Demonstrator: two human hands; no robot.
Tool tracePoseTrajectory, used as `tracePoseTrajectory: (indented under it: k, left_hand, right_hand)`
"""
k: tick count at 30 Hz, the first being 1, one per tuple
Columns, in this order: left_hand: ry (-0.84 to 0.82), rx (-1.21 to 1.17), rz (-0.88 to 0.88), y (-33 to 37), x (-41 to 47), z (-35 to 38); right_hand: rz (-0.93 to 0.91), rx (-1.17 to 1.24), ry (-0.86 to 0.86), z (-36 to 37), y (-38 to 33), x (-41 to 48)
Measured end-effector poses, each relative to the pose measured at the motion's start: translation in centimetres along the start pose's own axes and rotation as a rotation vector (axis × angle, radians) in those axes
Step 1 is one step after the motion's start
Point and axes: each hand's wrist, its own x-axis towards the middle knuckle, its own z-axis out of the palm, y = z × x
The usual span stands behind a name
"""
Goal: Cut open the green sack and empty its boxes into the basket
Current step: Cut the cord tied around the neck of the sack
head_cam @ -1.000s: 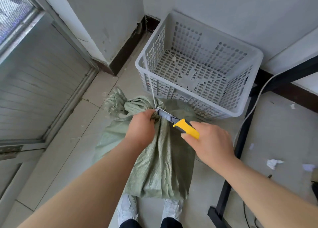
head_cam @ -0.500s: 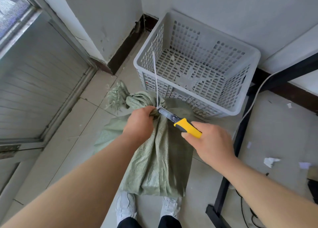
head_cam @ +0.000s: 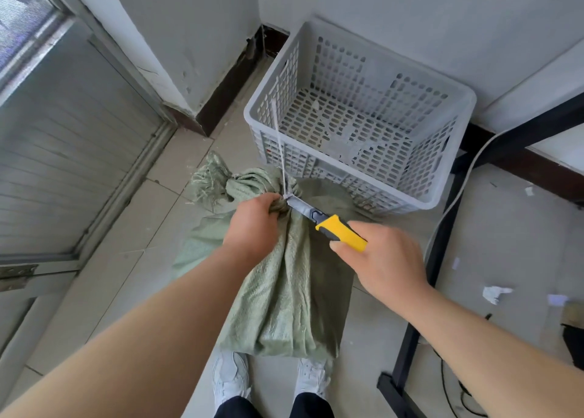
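The green woven sack stands on the floor just in front of my shoes, its neck bunched and tied with a white zip tie whose tail sticks up. My left hand grips the sack's neck just below the tie. My right hand holds a yellow-handled utility knife, its blade tip touching the tie at the neck. The grey perforated plastic basket stands behind the sack, against the wall, with no boxes in it. The sack's contents are hidden.
A black metal table leg and a white cable run along the right. Paper scraps lie on the floor at right. A sliding door frame borders the left. My white shoes are at the bottom.
The view has shifted slightly; both hands stay at the sack's neck, the blade still pressed at the zip tie. The tie's tail has tilted a little.
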Motion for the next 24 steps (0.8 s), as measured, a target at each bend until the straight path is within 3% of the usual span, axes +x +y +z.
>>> tracePoseTrajectory:
  k: [6, 12, 20, 24]
  left_hand:
    - [-0.003, 0.046, 0.064, 0.6, -1.0, 1.1]
    - [-0.026, 0.231, 0.075, -0.9, -0.4, 0.5]
    - [-0.037, 0.235, 0.151, -1.5, -0.3, -0.3]
    - [-0.059, 0.186, 0.185, -1.1, -0.2, -0.5]
  right_hand:
    - [0.054, -0.041, 0.006, 0.8, -1.1, -0.3]
    - [-0.346, -0.545, 0.047, -1.0, -1.8, 3.5]
    - [0.003, 0.054, -0.089, -1.5, 1.0, 0.7]
    - [0.065, 0.123, -0.095, 0.2, 0.4, -0.4]
